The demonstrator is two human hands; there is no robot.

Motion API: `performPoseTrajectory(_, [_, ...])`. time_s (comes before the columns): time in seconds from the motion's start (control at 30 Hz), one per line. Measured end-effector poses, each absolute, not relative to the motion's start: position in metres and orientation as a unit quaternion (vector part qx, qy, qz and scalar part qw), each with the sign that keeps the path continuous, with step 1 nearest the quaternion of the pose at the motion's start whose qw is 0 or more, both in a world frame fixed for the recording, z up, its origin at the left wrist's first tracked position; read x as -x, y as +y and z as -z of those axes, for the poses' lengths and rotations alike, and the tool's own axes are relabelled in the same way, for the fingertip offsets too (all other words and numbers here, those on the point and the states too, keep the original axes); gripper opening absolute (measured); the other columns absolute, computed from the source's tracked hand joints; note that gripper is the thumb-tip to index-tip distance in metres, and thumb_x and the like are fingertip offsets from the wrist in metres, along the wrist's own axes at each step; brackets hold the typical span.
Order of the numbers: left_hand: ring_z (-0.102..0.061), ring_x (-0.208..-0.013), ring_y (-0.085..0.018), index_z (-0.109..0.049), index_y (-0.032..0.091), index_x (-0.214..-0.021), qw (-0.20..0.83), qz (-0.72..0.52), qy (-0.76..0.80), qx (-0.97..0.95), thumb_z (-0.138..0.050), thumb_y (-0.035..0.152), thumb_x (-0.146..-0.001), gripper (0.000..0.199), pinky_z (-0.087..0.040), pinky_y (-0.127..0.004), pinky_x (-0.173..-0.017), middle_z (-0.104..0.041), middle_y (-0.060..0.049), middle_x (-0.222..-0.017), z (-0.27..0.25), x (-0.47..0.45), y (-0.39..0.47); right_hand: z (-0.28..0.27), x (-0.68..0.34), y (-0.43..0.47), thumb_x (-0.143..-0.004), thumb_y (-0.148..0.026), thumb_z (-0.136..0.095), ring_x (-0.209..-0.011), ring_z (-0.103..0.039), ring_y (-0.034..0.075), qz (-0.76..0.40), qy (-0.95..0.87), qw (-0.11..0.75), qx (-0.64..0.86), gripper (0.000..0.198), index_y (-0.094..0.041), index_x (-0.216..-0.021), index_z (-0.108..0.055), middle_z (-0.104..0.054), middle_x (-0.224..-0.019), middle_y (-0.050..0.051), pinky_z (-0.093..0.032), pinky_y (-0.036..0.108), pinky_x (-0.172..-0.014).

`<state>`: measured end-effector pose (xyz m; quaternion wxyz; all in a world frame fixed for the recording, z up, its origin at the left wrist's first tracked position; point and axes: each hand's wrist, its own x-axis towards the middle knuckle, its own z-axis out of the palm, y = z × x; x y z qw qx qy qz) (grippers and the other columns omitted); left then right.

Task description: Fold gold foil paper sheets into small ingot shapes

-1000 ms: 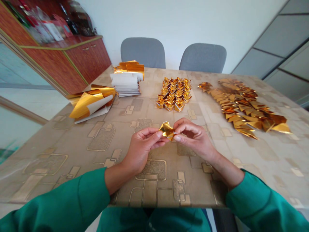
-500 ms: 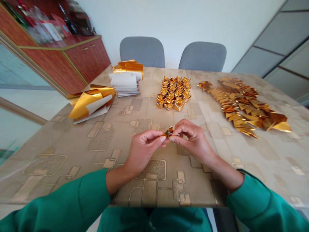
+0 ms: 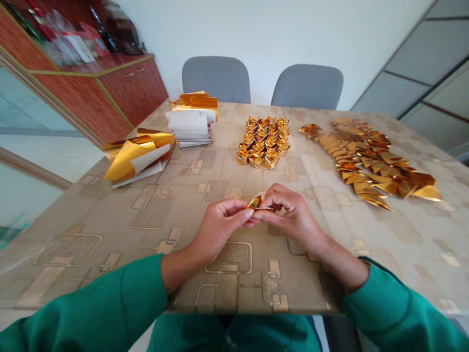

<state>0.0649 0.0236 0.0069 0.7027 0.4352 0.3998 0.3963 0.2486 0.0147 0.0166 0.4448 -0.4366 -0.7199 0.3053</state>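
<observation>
Between my fingertips, just above the table, is a small folded gold foil paper (image 3: 255, 202) with a white inner side. My left hand (image 3: 223, 222) pinches its left end between thumb and fingers. At its right end, my right hand (image 3: 289, 208) grips the paper, thumb below and bent index finger on top. The fingers cover most of the piece. Beyond my hands stand several finished gold paper ingots (image 3: 264, 142) in close rows. To the right lie many flat folded gold pieces (image 3: 366, 161), overlapping in long fanned rows.
A stack of white-backed gold sheets (image 3: 190, 127) stands at the back left, with loosely curled gold sheets (image 3: 141, 154) in front of it. Two grey chairs (image 3: 216, 78) are at the table's far side. A red-brown cabinet (image 3: 128, 88) borders the left. The patterned tablecloth (image 3: 154, 212) covers the table.
The foil paper has tilted and turned a little between my fingers. My right hand has shifted slightly left and its fingers have pressed further over the paper. The piles look unchanged.
</observation>
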Motion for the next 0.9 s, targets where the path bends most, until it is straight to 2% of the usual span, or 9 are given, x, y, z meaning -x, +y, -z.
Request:
performPoseTrajectory(0.17, [-0.071,-0.069,-0.014,-0.071,0.014,-0.082,0.716,-0.408,0.405,-0.396,-0.082,0.033,-0.071,0.025,-0.057,-0.024,-0.070,-0.075,-0.005,-0.077,-0.006,-0.065,0.026,-0.020,-0.254,0.017,-0.087,-0.033,-0.069,-0.075,-0.060,0.015,-0.378,-0.721,0.422,0.397,0.014,-0.020,-0.092,-0.072,-0.067,-0.087,0.005,-0.047,0.030,-0.065])
performPoseTrajectory(0.33, [-0.071,-0.069,-0.013,-0.071,0.013,-0.082,0.716,-0.414,0.404,-0.390,-0.081,0.031,-0.072,0.023,-0.057,-0.024,-0.069,-0.075,-0.005,-0.077,-0.007,-0.063,0.026,-0.018,-0.256,0.017,-0.083,-0.030,-0.072,-0.075,-0.062,0.014,-0.443,-0.666,0.436,0.411,0.028,-0.021,-0.106,-0.061,-0.069,-0.092,0.003,-0.048,0.028,-0.064])
performPoseTrajectory(0.47, [-0.071,-0.068,-0.013,-0.072,0.013,-0.082,0.715,-0.408,0.405,-0.398,-0.081,0.031,-0.072,0.022,-0.056,-0.022,-0.067,-0.076,-0.005,-0.078,-0.009,-0.063,0.025,-0.014,-0.257,0.020,-0.079,-0.036,-0.076,-0.068,-0.059,0.011,-0.490,-0.625,0.443,0.415,0.030,-0.020,-0.095,-0.056,-0.065,-0.083,0.000,-0.046,0.025,-0.059])
performPoseTrajectory(0.6, [-0.072,-0.071,-0.014,-0.073,0.013,-0.084,0.721,-0.386,0.402,-0.413,-0.080,0.031,-0.073,0.022,-0.056,-0.022,-0.068,-0.076,-0.006,-0.081,-0.010,-0.064,0.024,-0.008,-0.254,0.020,-0.079,-0.040,-0.075,-0.064,-0.056,0.010,-0.480,-0.620,0.438,0.439,0.029,-0.018,-0.082,-0.056,-0.061,-0.075,-0.001,-0.045,0.025,-0.057])
performPoseTrajectory(0.9, [-0.072,-0.075,-0.016,-0.075,0.013,-0.089,0.715,-0.365,0.408,-0.435,-0.079,0.031,-0.074,0.024,-0.057,-0.025,-0.070,-0.077,-0.010,-0.088,-0.007,-0.063,0.025,-0.003,-0.249,0.019,-0.078,-0.037,-0.075,-0.060,-0.052,0.010,-0.464,-0.607,0.449,0.463,0.028,-0.019,-0.080,-0.054,-0.058,-0.071,-0.003,-0.039,0.024,-0.054])
